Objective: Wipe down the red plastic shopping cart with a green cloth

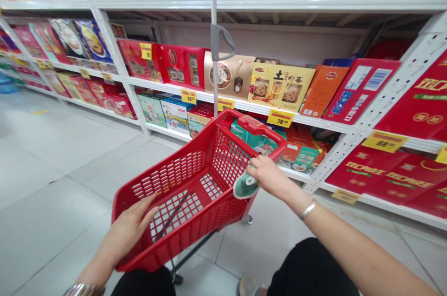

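Note:
A red plastic shopping cart (195, 156) with latticed walls stands in front of me, its basket holding no goods. My left hand (131, 224) lies over the cart's near left end, fingers stretched out and reaching inside the rim. A folded green cloth (245, 186) with a pale patch hangs over the right side rim. My right hand (263, 172) grips this cloth against the rim, close to the cart's handle (251, 124). The palm side of both hands is hidden.
White store shelves (349, 0) with boxed goods run behind the cart. Yellow price tags (280, 118) stick out from their edges. A white pole with a grey hook-shaped grip (220, 43) rises beyond the handle. Cart wheels (178, 279) rest on the tiled floor (63, 212) near my legs.

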Available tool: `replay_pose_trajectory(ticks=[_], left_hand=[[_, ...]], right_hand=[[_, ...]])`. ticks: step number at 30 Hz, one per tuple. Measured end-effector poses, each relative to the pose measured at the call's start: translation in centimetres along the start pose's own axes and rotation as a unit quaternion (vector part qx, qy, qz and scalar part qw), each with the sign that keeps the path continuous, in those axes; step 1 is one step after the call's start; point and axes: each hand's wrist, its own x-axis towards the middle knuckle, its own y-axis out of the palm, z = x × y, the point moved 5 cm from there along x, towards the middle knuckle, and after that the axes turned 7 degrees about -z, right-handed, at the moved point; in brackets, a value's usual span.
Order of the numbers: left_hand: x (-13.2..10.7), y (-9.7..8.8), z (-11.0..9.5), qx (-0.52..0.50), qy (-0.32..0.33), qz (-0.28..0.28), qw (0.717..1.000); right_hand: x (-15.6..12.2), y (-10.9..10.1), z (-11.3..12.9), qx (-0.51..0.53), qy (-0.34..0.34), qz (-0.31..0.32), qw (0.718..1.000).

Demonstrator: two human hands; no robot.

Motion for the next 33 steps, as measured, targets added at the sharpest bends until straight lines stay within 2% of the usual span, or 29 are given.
replay_pose_trajectory(ticks=[2, 5, 9, 11, 13, 15, 17, 19, 22, 25, 27, 29, 31, 33], left_hand=[[-0.1, -0.2, -0.1, -0.003, -0.005, -0.007, 1.0], [-0.4, -0.4, -0.2, -0.008, -0.003, -0.024, 1.0], [-0.9, -0.2, 0.0, -0.022, 0.0, -0.034, 0.999], [-1.0, -0.1, 0.3, -0.027, 0.0, -0.03, 0.999], [-1.1, -0.2, 0.8, -0.027, 0.001, -0.026, 0.999], [-1.0, -0.3, 1.3, -0.021, 0.002, -0.018, 1.0], [-0.9, -0.3, 1.9, -0.011, -0.001, -0.009, 1.0], [-0.6, -0.4, 2.6, -0.005, -0.006, -0.006, 1.0], [0.2, -0.4, 4.1, -0.01, -0.012, -0.012, 1.0], [1.5, -1.0, 5.1, -0.02, -0.004, -0.014, 1.0], [2.4, -1.9, 5.0, -0.021, -0.015, -0.038, 0.999], [2.9, -3.1, 3.9, -0.024, -0.069, -0.085, 0.994], [2.8, -3.9, 1.6, -0.048, -0.15, -0.128, 0.979], [2.5, -3.5, -1.9, -0.107, -0.202, -0.134, 0.964]], right_hand=[[0.5, 1.1, 3.8, 0.005, -0.021, 0.008, 1.0], [1.8, 2.6, 10.9, 0.046, -0.064, 0.0, 0.997], [3.8, 3.3, 20.8, 0.123, -0.153, -0.025, 0.98], [4.6, 2.9, 24.3, 0.148, -0.188, -0.033, 0.97], [5.1, 2.7, 26.0, 0.164, -0.212, -0.021, 0.963], [5.1, 2.9, 25.4, 0.165, -0.212, 0.003, 0.963], [4.6, 3.1, 22.4, 0.146, -0.184, 0.016, 0.972], [3.5, 2.7, 17.6, 0.108, -0.137, 0.01, 0.985], [1.4, 1.1, 9.9, 0.042, -0.064, 0.001, 0.997], [-0.1, -0.9, 4.5, 0.003, 0.013, -0.002, 1.0], [-0.3, -1.6, 3.3, 0.001, 0.045, -0.005, 0.999], [0.0, -1.6, 3.6, 0.005, 0.07, -0.013, 0.997], [0.7, -1.4, 4.8, 0.007, 0.093, -0.027, 0.995], [1.5, -1.1, 6.5, 0.011, 0.111, -0.034, 0.993]])
